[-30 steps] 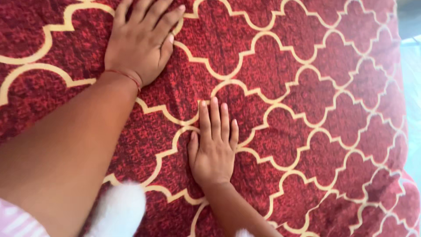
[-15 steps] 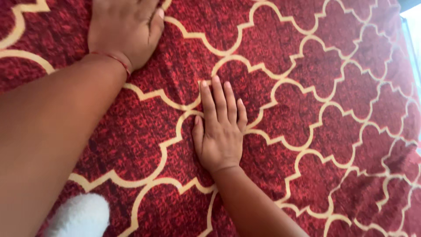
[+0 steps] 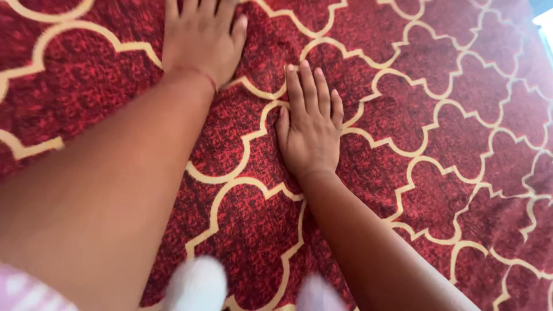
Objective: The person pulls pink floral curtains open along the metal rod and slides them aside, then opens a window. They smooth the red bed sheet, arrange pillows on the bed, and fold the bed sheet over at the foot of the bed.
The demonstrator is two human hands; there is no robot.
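Left hand [image 3: 201,40] flat on deep red woven cloth with a cream lattice pattern [image 3: 449,115], fingertips cut off by the top edge (spread or together, impossible to tell). Right hand [image 3: 311,129] pressed palm-down just beside, fingers straight and close together, gripping nothing. Blurred white shapes [image 3: 196,285] at bottom, unidentifiable.

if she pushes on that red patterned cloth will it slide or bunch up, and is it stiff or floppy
Probably floppy: the red patterned cloth looks like soft woven fabric. It may bunch rather than slide, since faint ripples run near the right hand. Both the right hand and the left hand lie flat, palms down, so grip seems fair.
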